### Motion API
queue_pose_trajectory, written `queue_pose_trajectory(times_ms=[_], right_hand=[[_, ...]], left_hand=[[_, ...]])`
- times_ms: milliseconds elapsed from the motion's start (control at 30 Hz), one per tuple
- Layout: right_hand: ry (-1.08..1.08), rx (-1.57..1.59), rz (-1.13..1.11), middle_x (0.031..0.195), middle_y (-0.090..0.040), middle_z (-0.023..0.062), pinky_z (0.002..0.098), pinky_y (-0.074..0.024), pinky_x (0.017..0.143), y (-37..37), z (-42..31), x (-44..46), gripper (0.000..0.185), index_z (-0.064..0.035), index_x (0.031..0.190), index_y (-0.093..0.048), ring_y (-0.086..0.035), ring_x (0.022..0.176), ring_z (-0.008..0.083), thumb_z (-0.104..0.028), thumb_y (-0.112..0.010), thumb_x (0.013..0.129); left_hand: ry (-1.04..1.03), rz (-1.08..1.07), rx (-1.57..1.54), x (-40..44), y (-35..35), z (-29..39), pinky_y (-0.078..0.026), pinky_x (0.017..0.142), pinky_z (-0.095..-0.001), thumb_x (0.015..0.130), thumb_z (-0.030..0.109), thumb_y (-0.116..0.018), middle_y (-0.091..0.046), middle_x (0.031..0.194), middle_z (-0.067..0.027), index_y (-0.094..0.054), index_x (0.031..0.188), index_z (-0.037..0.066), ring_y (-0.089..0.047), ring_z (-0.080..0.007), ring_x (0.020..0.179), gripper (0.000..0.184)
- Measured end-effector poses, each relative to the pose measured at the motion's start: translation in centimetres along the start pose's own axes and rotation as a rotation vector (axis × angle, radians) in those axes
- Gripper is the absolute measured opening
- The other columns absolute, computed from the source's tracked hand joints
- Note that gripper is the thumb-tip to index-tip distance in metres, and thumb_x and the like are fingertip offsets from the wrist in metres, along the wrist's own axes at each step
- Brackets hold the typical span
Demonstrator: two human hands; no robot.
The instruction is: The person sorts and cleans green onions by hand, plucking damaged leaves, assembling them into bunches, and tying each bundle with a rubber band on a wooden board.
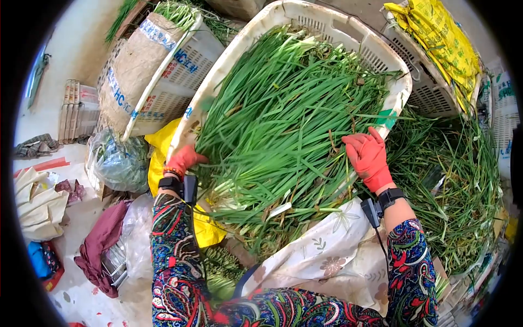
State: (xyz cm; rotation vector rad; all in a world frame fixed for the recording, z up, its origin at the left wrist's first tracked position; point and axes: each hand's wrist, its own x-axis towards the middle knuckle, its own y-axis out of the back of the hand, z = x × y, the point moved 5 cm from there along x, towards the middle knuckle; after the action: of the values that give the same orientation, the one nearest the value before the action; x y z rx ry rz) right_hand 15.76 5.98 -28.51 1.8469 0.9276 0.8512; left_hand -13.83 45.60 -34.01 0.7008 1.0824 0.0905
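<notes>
A large white plastic basket before me is heaped with long, flat green chives, some with pale stem ends and a few brown leaves. My left hand, in a red rubber glove, is at the basket's left side beside the leaves. Its fingers point inward, and their grip is partly hidden. My right hand, gloved likewise, rests at the right edge of the heap with its fingers bent and apart, touching the outer leaves. Some leaves near my left hand are blurred.
To the right lies a big pile of loose chives. A tipped white basket with sacking stands at upper left, and a yellow sack covers a basket at upper right. A floral cloth covers my lap. Bags and a maroon cloth lie left.
</notes>
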Motion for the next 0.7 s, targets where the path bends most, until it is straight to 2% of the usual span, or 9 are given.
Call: queue_pose_trajectory(times_ms=[100,267,300,367,400,467,533,600,700], right_hand=[[0.0,-0.008,-0.027,0.089,-0.063,-0.0001,0.0392,-0.0308,0.098,-0.2,0.1,-0.1,0.018,-0.0169,0.092,-0.063,-0.057,0.089,0.0177,-0.025,-0.053,0.08],[-0.159,0.186,-0.272,0.108,-0.061,0.0028,0.0384,-0.0273,0.102,0.7,-1.1,0.9,0.029,-0.0147,0.108,-0.06,-0.054,0.103,0.0187,-0.024,-0.053,0.081],[-0.518,0.998,-0.285,0.118,-0.056,0.0059,0.0326,-0.0313,0.099,-0.6,-1.3,1.0,0.039,-0.0103,0.117,-0.056,-0.051,0.109,0.0168,-0.029,-0.053,0.082],[-0.331,1.073,-0.256,0.12,-0.054,0.0103,0.0289,-0.0376,0.092,2.0,-6.2,1.4,0.049,-0.005,0.121,-0.052,-0.05,0.108,0.0169,-0.039,-0.049,0.086],[-0.733,1.532,-0.5,0.12,-0.054,0.0099,0.0302,-0.0392,0.089,0.5,-9.5,0.9,0.049,-0.0115,0.121,-0.053,-0.051,0.106,0.0177,-0.045,-0.048,0.085],[-0.775,1.598,-0.683,0.118,-0.051,0.0137,0.0345,-0.037,0.091,0.5,-14.9,-0.4,0.057,-0.0204,0.124,-0.049,-0.047,0.107,0.0227,-0.056,-0.049,0.081],[-0.533,1.838,-0.642,0.108,-0.057,0.007,0.0291,-0.0369,0.09,2.5,-18.7,-0.4,0.053,-0.0158,0.125,-0.047,-0.051,0.097,0.0173,-0.046,-0.054,0.082],[-0.741,2.048,-0.676,0.109,-0.057,0.0031,0.0264,-0.0363,0.089,0.0,-19.7,-1.2,0.05,-0.0108,0.126,-0.045,-0.051,0.097,0.0151,-0.032,-0.059,0.083],[-0.224,1.576,-0.397,0.108,-0.059,0.0019,0.0279,-0.0362,0.091,2.7,-18.0,-2.4,0.047,-0.008,0.123,-0.048,-0.051,0.1,0.0159,-0.022,-0.062,0.08]], left_hand=[[-0.092,-0.052,-0.356,-5.5,4.3,6.5,-0.047,0.067,-0.0286,0.067,0.015,-0.072,-0.064,0.086,-0.0071,-0.06,0.107,0.004,-0.058,-0.0151,0.072,0.043],[-0.198,-0.081,-0.148,-10.3,8.9,12.2,-0.045,0.064,-0.0259,0.072,0.02,-0.068,-0.064,0.084,-0.0035,-0.061,0.099,-0.002,-0.056,-0.0111,0.072,0.035],[-0.216,-0.143,-0.224,-10.6,8.1,13.2,-0.045,0.065,-0.0261,0.072,0.02,-0.067,-0.064,0.085,-0.0037,-0.061,0.099,-0.002,-0.056,-0.0112,0.072,0.035],[-0.309,-0.285,-0.343,-12.5,5.5,16.8,-0.044,0.07,-0.0262,0.075,0.019,-0.065,-0.064,0.09,-0.0041,-0.061,0.1,-0.002,-0.056,-0.0116,0.075,0.032],[-0.384,-0.232,-0.343,-10.2,3.4,14.6,-0.044,0.073,-0.0257,0.077,0.02,-0.063,-0.063,0.093,-0.0037,-0.062,0.099,-0.001,-0.056,-0.0116,0.077,0.03],[-0.467,-0.247,-0.368,-12.8,-0.4,19.1,-0.045,0.073,-0.0269,0.078,0.024,-0.063,-0.063,0.093,-0.0043,-0.061,0.104,0.002,-0.056,-0.0119,0.079,0.033],[-0.225,-0.269,-0.252,-16.0,-4.2,22.2,-0.045,0.073,-0.0293,0.082,0.028,-0.056,-0.063,0.092,-0.0028,-0.062,0.103,0.002,-0.056,-0.0131,0.077,0.034],[-0.804,-0.369,-0.686,-15.7,-9.0,23.3,-0.046,0.077,-0.0333,0.082,0.028,-0.053,-0.063,0.091,-0.0102,-0.06,0.098,-0.003,-0.058,-0.0202,0.086,0.035],[-0.673,-0.283,-0.304,-16.1,-10.4,24.2,-0.044,0.081,-0.0346,0.082,0.035,-0.055,-0.061,0.095,-0.0159,-0.052,0.109,-0.006,-0.057,-0.0236,0.094,0.049]])
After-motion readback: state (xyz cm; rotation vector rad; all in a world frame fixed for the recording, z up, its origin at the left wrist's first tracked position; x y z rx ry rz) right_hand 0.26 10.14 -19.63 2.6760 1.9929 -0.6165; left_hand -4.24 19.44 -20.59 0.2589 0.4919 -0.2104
